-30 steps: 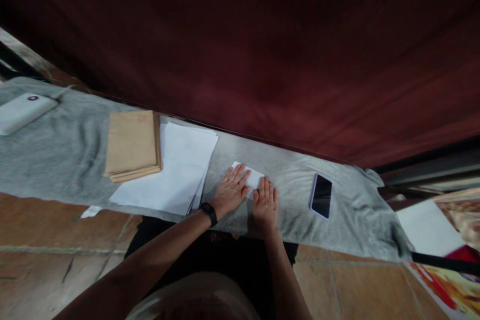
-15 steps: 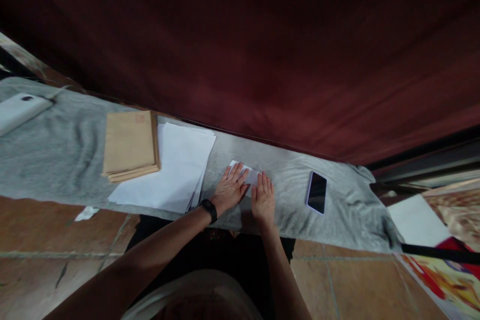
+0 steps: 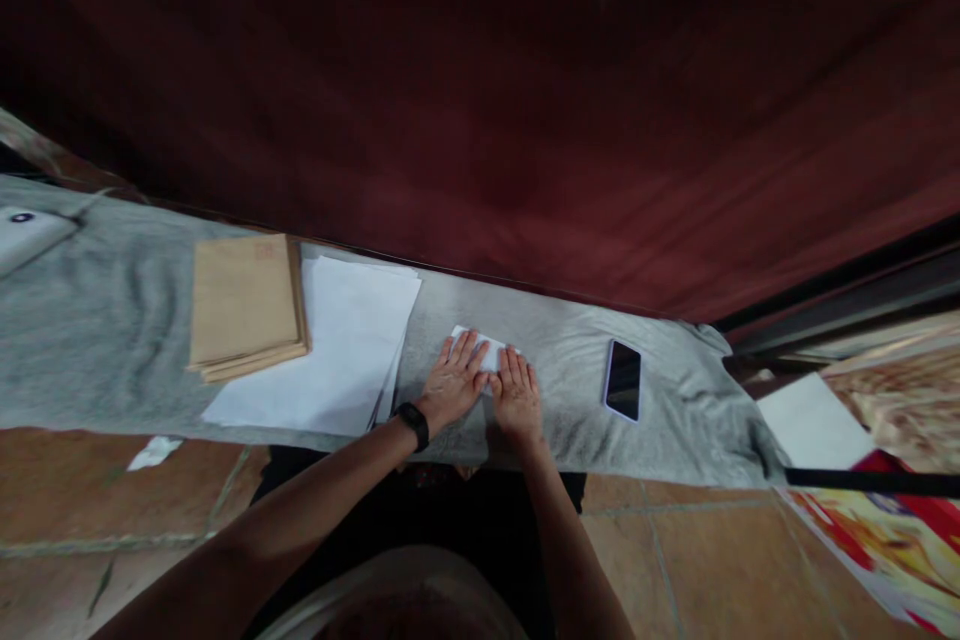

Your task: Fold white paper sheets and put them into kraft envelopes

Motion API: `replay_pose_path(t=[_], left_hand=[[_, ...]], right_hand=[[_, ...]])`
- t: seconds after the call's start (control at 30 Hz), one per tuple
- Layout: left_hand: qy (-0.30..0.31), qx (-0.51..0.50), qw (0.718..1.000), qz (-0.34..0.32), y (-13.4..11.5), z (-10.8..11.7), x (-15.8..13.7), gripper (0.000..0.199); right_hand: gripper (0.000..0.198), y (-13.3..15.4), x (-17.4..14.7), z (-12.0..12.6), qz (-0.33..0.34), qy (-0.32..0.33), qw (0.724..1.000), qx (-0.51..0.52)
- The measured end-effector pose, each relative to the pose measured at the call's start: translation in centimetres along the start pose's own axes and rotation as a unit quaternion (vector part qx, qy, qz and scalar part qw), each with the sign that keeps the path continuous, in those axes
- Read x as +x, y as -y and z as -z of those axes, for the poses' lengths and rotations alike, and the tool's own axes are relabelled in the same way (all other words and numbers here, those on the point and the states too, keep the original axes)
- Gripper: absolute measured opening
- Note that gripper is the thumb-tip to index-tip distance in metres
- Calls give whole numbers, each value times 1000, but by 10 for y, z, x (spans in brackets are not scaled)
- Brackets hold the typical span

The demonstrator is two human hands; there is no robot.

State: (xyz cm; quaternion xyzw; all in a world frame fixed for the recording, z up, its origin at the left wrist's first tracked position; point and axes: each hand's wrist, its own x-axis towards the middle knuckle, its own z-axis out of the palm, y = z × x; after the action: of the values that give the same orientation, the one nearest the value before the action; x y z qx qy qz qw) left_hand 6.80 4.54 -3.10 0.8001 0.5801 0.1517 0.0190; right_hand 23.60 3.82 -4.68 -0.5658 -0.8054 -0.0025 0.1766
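A small folded piece of white paper (image 3: 491, 356) lies on the grey cloth (image 3: 555, 330), partly hidden under both hands. My left hand (image 3: 454, 382), with a black band at the wrist, rests flat on the paper's left part, fingers stretched out. My right hand (image 3: 516, 396) lies flat on its right part, fingers extended and the thumb close to the left thumb. Left of the hands is a loose stack of white paper sheets (image 3: 360, 330). A pile of brown envelopes (image 3: 244, 300) sits partly over those sheets.
A phone (image 3: 623, 380) lies on the cloth to the right. At the far left is a white device (image 3: 30, 235) with a cord. A dark red panel (image 3: 480, 170) rises along the far edge. Below is a tiled floor (image 3: 690, 560) with a scrap of white paper (image 3: 154, 452).
My right hand has slid left over the paper, closer to my left hand, covering more of it. My left hand stays on the paper. The whole view has shifted slightly.
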Motion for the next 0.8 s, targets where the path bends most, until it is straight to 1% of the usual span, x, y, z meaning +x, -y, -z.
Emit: replay_pose_path(t=[0.17,0.3,0.43,0.6,0.8], left_hand=[[1,4,1000,1,0,3,0,57],[0,7,1000,4,1,1,1,57],[-4,8,1000,0,2,-2,1,58],[-15,16,1000,-4,2,0,2,57],[-22,17,1000,-5,0,3,1,56]], right_hand=[[52,-13,0,6,-15,3,1000,-9],[50,-20,6,11,-35,9,999,6],[46,-20,23,15,-45,9,998,35],[39,-15,46,20,-94,38,994,32],[24,-22,66,20,-147,28,983,102]])
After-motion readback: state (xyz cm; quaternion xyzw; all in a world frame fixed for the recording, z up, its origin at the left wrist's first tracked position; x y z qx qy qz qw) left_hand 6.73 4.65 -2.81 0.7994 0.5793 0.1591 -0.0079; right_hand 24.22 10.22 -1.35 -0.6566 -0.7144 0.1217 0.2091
